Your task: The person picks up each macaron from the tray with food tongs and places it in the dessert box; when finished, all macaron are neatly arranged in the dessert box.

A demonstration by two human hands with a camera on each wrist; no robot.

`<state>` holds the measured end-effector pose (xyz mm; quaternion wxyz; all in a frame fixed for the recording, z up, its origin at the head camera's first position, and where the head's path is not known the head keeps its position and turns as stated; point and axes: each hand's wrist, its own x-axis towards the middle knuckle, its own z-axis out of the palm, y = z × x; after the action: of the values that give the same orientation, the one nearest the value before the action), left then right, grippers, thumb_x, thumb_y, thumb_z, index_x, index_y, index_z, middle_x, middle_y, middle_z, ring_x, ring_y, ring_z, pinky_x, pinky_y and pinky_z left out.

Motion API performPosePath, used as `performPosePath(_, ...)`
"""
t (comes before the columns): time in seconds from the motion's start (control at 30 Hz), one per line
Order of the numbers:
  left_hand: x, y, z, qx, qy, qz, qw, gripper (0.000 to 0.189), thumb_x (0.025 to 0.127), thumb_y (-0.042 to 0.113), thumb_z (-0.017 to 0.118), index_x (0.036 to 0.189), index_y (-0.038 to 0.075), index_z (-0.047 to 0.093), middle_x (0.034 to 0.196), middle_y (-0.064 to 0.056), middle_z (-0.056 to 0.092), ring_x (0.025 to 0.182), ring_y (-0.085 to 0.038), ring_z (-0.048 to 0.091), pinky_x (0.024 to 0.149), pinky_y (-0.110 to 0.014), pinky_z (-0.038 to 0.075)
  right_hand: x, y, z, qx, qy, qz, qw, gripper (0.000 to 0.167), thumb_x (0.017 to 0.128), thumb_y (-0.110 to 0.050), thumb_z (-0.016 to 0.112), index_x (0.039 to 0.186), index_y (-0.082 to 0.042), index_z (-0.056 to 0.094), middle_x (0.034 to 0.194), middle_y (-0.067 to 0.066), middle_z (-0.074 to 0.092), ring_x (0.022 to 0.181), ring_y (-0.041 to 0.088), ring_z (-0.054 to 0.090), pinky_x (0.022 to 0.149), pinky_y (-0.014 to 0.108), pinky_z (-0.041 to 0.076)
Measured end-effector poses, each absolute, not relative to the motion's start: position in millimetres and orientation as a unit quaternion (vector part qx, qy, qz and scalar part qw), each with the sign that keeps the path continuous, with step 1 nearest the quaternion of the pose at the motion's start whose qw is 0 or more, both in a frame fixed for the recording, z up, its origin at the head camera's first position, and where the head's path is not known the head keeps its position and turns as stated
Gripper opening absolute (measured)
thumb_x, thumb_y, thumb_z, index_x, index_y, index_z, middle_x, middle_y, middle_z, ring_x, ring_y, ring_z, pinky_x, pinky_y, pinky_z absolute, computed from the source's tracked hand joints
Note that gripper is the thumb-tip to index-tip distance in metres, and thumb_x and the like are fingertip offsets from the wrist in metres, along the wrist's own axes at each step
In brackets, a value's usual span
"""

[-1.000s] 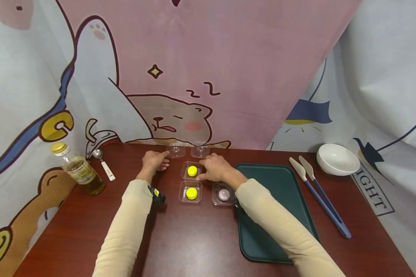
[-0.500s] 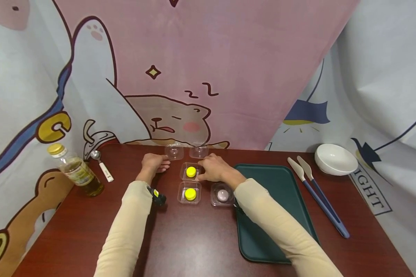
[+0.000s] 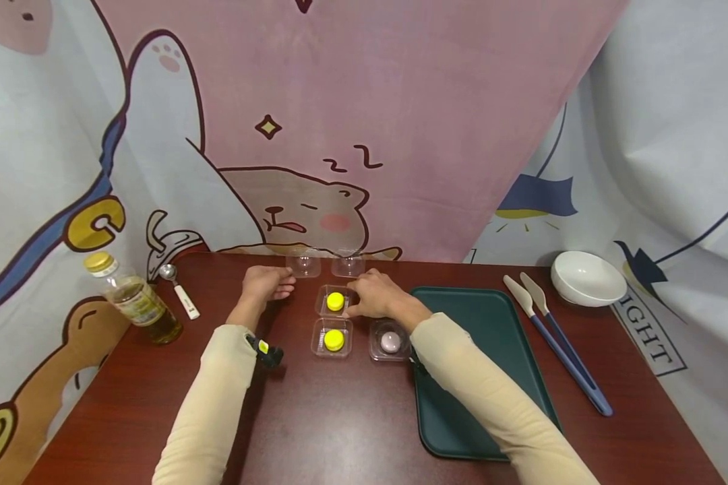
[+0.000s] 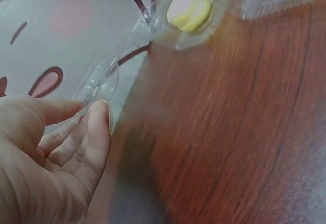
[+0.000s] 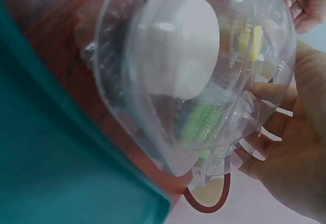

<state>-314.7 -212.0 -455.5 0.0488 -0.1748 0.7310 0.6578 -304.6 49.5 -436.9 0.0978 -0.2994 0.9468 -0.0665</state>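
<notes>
My left hand (image 3: 263, 283) pinches the edge of a clear domed lid (image 4: 102, 79) between thumb and fingers. That lid belongs to a small plastic box whose tray holds a yellow macaron (image 3: 336, 301). Beside this box, my right hand (image 3: 375, 295) grips the edge of another clear box, with a green macaron (image 5: 202, 119) showing through the plastic in the right wrist view; from the head that tray is hidden. Nearer me are a second boxed yellow macaron (image 3: 334, 340) and a pale one (image 3: 391, 342) under my right wrist.
On the right lies a dark green tray (image 3: 479, 377), then blue-handled tongs (image 3: 561, 347) and a white bowl (image 3: 590, 279). An oil bottle (image 3: 139, 303) and a measuring spoon (image 3: 180, 291) stand and lie at the left. A printed cloth (image 3: 400, 121) hangs behind the table.
My left wrist and forearm have shifted a little to the left, with the fingers still at the lid's edge. The right hand stays in place.
</notes>
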Motion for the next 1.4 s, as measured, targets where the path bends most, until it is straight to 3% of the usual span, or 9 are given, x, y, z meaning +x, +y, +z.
performPosePath(0.13, -310, -210, -450, -0.150, 0.741, 0.653, 0.051, 0.035, 0.100, 0.013, 0.062, 0.126, -0.010, 0.065, 0.072, 0.001, 0.072, 0.059, -0.006, 0.069, 0.061, -0.024, 0.060, -305, 50, -437, -0.296, 0.948, -0.071, 0.096, 0.072, 0.087, -0.054, 0.075, 0.142, -0.010, 0.060, 0.136, 0.009, 0.066, 0.129, 0.031, 0.051, 0.114, 0.046, 0.040)
performPosePath(0.4, -295, -197, -438, -0.105, 0.743, 0.659, 0.060, 0.038, 0.100, 0.015, 0.063, 0.129, -0.009, 0.063, 0.095, -0.016, 0.077, 0.065, -0.008, 0.071, 0.065, -0.025, 0.062, -304, 50, -438, -0.297, 0.948, -0.071, 0.094, 0.071, 0.087, -0.054, 0.075, 0.142, -0.010, 0.060, 0.136, 0.009, 0.066, 0.129, 0.031, 0.051, 0.113, 0.045, 0.041)
performPosePath(0.57, -288, -190, -435, -0.091, 0.741, 0.662, 0.064, 0.038, 0.099, 0.017, 0.066, 0.127, -0.008, 0.063, 0.093, -0.014, 0.077, 0.066, -0.009, 0.071, 0.066, -0.026, 0.062, -304, 49, -440, -0.293, 0.950, -0.066, 0.090, 0.073, 0.086, -0.056, 0.075, 0.142, -0.012, 0.060, 0.136, 0.009, 0.066, 0.127, 0.030, 0.052, 0.112, 0.044, 0.042)
performPosePath(0.77, -282, -184, -435, -0.092, 0.736, 0.668, 0.064, 0.036, 0.098, 0.017, 0.067, 0.126, -0.006, 0.063, 0.098, -0.017, 0.077, 0.069, -0.011, 0.073, 0.068, -0.029, 0.063, -307, 54, -434, -0.277, 0.954, -0.076, 0.089, 0.082, 0.084, -0.065, 0.071, 0.146, -0.014, 0.057, 0.145, 0.011, 0.059, 0.135, 0.034, 0.047, 0.116, 0.055, 0.035)
performPosePath(0.9, -282, -179, -433, -0.085, 0.725, 0.682, 0.038, 0.033, 0.097, 0.016, 0.069, 0.122, -0.004, 0.064, 0.097, -0.014, 0.076, 0.072, -0.014, 0.075, 0.068, -0.029, 0.063, -313, 63, -423, -0.268, 0.949, -0.149, 0.072, 0.079, 0.087, -0.063, 0.068, 0.145, -0.010, 0.057, 0.144, 0.011, 0.061, 0.134, 0.034, 0.054, 0.114, 0.052, 0.042)
performPosePath(1.1, -282, -172, -433, -0.064, 0.711, 0.700, -0.011, 0.028, 0.095, 0.016, 0.072, 0.114, -0.003, 0.065, 0.091, -0.006, 0.078, 0.070, -0.014, 0.075, 0.067, -0.031, 0.063, -318, 76, -409, -0.213, 0.895, -0.380, 0.098, 0.068, 0.101, -0.058, 0.051, 0.147, -0.009, 0.054, 0.133, 0.012, 0.068, 0.127, 0.029, 0.062, 0.110, 0.048, 0.047)
performPosePath(1.27, -281, -164, -432, -0.036, 0.720, 0.692, -0.038, 0.028, 0.094, 0.018, 0.074, 0.111, -0.003, 0.066, 0.097, -0.011, 0.078, 0.073, -0.020, 0.077, 0.071, -0.036, 0.063, -317, 76, -402, -0.176, 0.851, -0.485, 0.101, 0.074, 0.103, -0.067, 0.031, 0.143, -0.010, 0.058, 0.119, 0.010, 0.075, 0.119, 0.029, 0.066, 0.110, 0.051, 0.046)
performPosePath(1.4, -281, -158, -432, -0.012, 0.723, 0.688, -0.058, 0.027, 0.093, 0.017, 0.075, 0.108, -0.004, 0.067, 0.100, -0.018, 0.077, 0.074, -0.022, 0.077, 0.072, -0.040, 0.063, -314, 71, -400, -0.178, 0.831, -0.516, 0.103, 0.078, 0.105, -0.064, 0.021, 0.142, -0.006, 0.058, 0.115, 0.015, 0.076, 0.109, 0.034, 0.071, 0.108, 0.052, 0.048)
